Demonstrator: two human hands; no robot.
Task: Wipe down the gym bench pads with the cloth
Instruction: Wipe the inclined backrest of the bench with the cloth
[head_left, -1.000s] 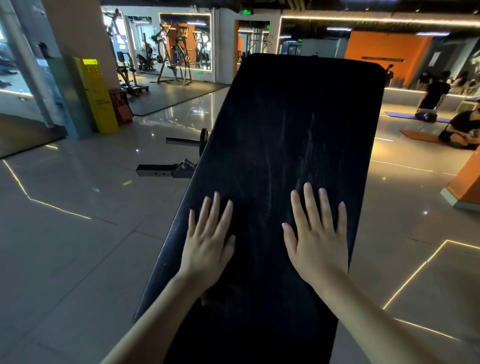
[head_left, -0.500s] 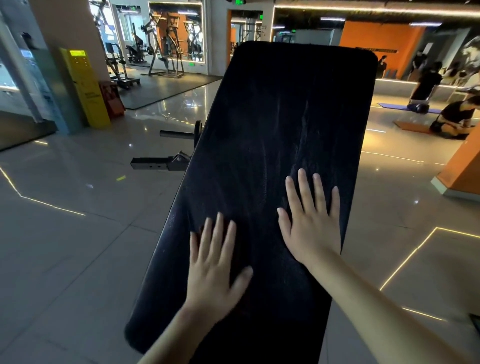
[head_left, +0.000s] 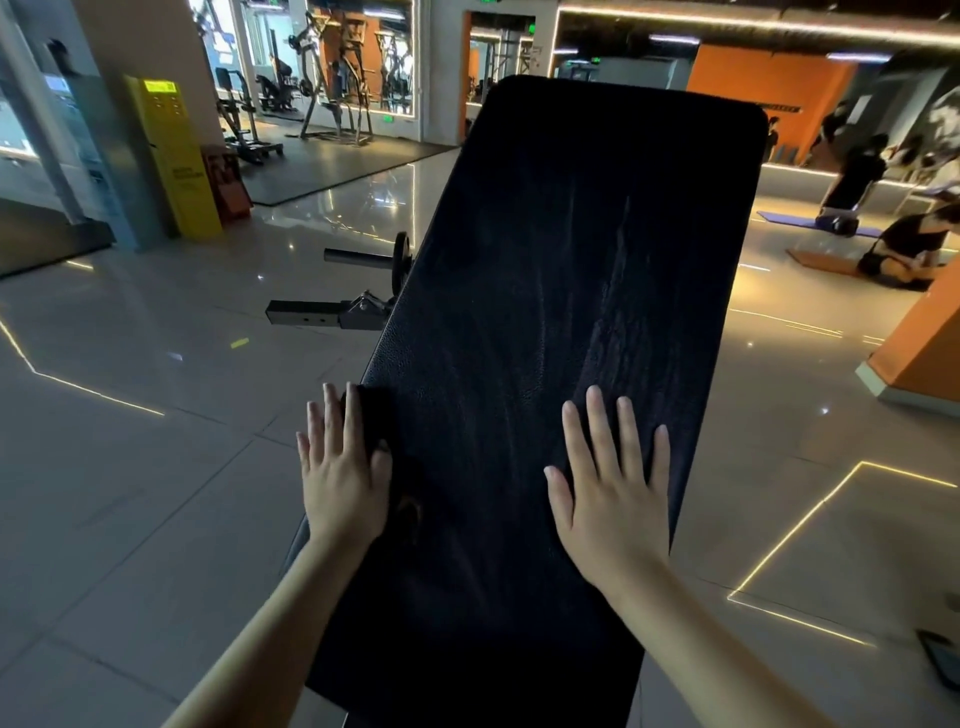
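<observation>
**Wiping the left edge of the back pad: mid-task, cloth not confirmed**

Obs. Long black textured vinyl bench pad (head_left: 571, 260) runs away from the camera, tilted up at the far end. Pale smear streaks (head_left: 618, 291) show on its upper right half; near half reads darker and more even.

Left hand (head_left: 343, 478): fingers straight and close together, lying along the pad's left edge, partly over the side. Thumb tucked in toward a small dark fold (head_left: 375, 415) just beside the index finger. The fold may be the wiping cloth, dark on dark. Cannot tell for certain, nor whether the thumb pins it.

Right hand (head_left: 613, 499): flat on the pad's right side, fingers spread and straight, nothing in it. Judged to be bracing the pad.

Surroundings: grey metal bench frame bar (head_left: 332, 313) sticks out left of the pad, above a glossy tiled floor (head_left: 156, 467).

Step (judgement): side-edge pass on the lower left of the pad, with much of the surface apparently gone over and the streaked upper right possibly needing another pass.

Next move calls for: keeping firm flat pressure on the fold, running it along the edge toward the far end, right hand steadying. Seat pad not in view and presumably to follow.
</observation>
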